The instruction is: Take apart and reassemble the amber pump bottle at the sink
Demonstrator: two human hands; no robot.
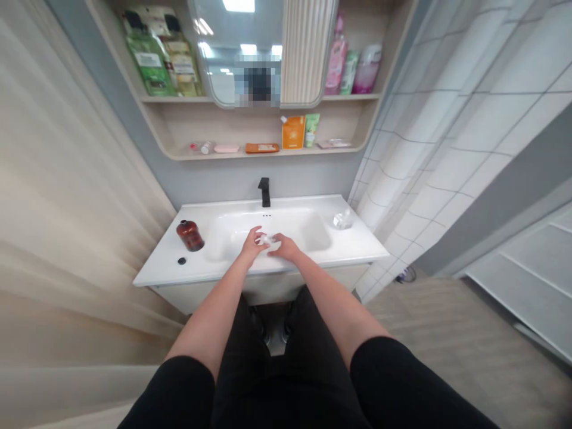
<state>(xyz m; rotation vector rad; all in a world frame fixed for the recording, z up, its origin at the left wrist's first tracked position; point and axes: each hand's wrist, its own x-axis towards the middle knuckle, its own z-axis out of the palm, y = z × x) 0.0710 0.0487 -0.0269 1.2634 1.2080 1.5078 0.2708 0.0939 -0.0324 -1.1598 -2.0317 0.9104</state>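
Above the front part of the white sink (pixel 232 229), my two hands meet around a small clear-and-white piece (pixel 266 239), too small and blurred to name. My left hand (pixel 252 244) curls around it from the left, index finger raised and thumb below. From the right, the fingertips of my right hand (pixel 285 245) close on its other end. On the counter left of the sink, a brown bottle (pixel 190 236) stands without a cap. Near it lies a small round black cap (pixel 182 261). A clear container (pixel 342 221) sits on the right side of the counter.
Behind the sink rises a black faucet (pixel 264 192). Over it hangs a mirror cabinet (pixel 263 156) holding several bottles, an orange pouch (pixel 293 132) and a green tube (pixel 311 130). A beige curtain (pixel 80 179) borders the left; white tiled wall (pixel 415 155) borders the right.
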